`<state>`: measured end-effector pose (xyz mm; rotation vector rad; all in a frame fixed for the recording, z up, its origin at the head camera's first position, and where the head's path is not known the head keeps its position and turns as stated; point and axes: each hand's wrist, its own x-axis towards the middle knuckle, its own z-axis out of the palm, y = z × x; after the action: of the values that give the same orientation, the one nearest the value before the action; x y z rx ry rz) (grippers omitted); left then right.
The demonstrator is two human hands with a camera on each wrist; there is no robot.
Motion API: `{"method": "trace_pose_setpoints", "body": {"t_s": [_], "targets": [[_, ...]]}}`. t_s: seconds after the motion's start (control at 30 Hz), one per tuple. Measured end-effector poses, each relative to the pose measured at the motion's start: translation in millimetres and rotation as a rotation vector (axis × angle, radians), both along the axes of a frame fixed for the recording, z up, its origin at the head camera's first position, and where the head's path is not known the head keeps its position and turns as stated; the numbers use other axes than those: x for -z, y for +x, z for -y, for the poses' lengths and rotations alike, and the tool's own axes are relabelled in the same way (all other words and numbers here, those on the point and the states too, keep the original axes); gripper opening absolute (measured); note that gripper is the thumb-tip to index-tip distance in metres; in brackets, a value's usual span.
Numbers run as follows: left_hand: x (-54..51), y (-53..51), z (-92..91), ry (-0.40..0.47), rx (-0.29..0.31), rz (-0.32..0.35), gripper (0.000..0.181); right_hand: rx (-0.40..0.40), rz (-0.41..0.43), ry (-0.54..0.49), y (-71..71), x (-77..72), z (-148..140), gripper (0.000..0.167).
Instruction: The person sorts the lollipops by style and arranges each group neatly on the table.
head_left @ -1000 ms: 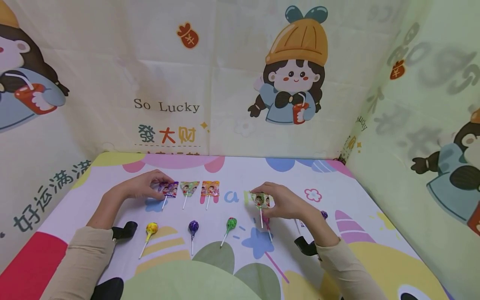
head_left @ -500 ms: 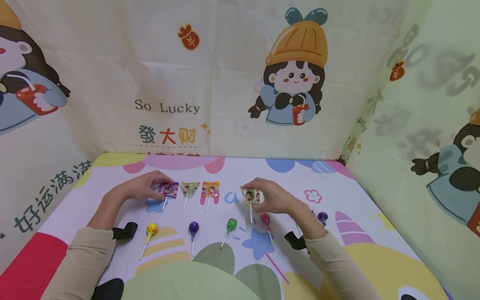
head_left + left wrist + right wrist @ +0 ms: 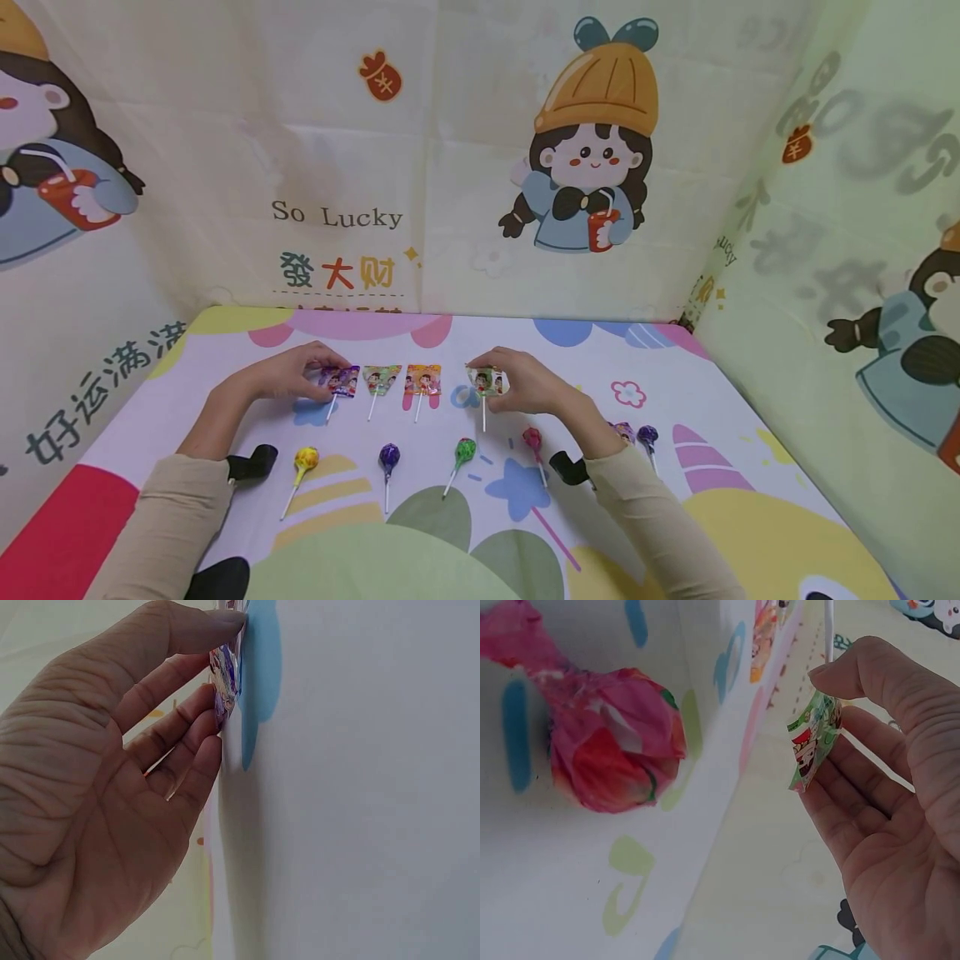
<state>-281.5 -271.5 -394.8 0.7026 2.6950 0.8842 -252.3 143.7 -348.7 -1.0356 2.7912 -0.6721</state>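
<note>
My right hand (image 3: 528,382) pinches a green-wrapped lollipop (image 3: 486,382) by its flat wrapper, the white stick pointing down; the right wrist view shows the green wrapper (image 3: 815,742) between thumb and fingers. At the left end of the back row, my left hand (image 3: 288,372) pinches the edge of a purple-wrapped lollipop (image 3: 343,382), whose wrapper (image 3: 226,682) lies against the table in the left wrist view. Beside it lie another green-wrapped lollipop (image 3: 382,379) and an orange-wrapped lollipop (image 3: 423,380).
A nearer row holds yellow (image 3: 306,458), dark purple (image 3: 389,457), green (image 3: 465,451) and pink (image 3: 532,438) ball lollipops. Behind my right forearm lie a purple ball lollipop (image 3: 647,435) and a partly hidden wrapped one (image 3: 623,432). A printed cloth wall (image 3: 465,167) stands behind the table.
My right hand has moved left with the green-wrapped lollipop, toward the orange one, uncovering the pink ball lollipop. My left hand has stayed on the purple-wrapped lollipop.
</note>
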Motion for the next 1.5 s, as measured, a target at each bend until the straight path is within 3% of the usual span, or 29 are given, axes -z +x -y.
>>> {"method": "trace_pose_setpoints", "body": {"t_s": [0.4, 0.7, 1.0, 1.3, 1.5], "targets": [[0.0, 1.1, 0.2, 0.012, 0.0, 0.0, 0.051, -0.013, 0.0, 0.029, -17.1, 7.1, 15, 0.057], [0.9, 0.4, 1.0, 0.018, 0.005, 0.011, 0.051, 0.026, 0.068, 0.071, -27.4, 9.9, 28, 0.056], [-0.5, 0.8, -0.2, 0.012, 0.001, 0.027, 0.051, 0.002, 0.074, 0.096, -35.3, 15.6, 34, 0.054], [-0.1, -0.6, 0.3, 0.019, -0.009, 0.057, 0.052, 0.038, 0.134, 0.108, -40.9, 23.4, 38, 0.053], [-1.3, 0.0, 0.6, 0.016, -0.001, 0.027, 0.051, 0.034, 0.121, 0.108, -41.8, 24.9, 39, 0.052]]}}
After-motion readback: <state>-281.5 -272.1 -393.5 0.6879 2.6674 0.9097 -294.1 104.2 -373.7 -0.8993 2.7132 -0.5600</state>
